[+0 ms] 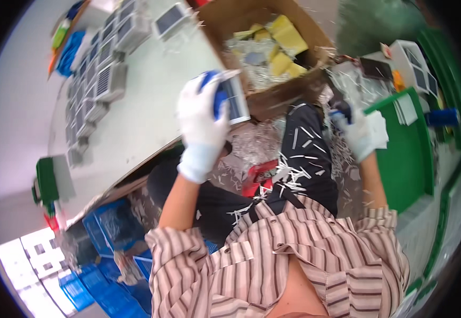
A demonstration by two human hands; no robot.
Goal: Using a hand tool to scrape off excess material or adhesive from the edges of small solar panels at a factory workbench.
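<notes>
The left hand, in a white glove with blue on its fingers, pinches a dark panel with a white edge between thumb and fingers; the panel is by the edge of the pale table, just beside the cardboard box; any print on it is too blurred to read. The right hand, gloved too, is near the green tray, a white piece just beside it; its grip I cannot tell. Similar panels stand in rows on the table; yellow pads lie in the box; white strips litter the dark trousers.
</notes>
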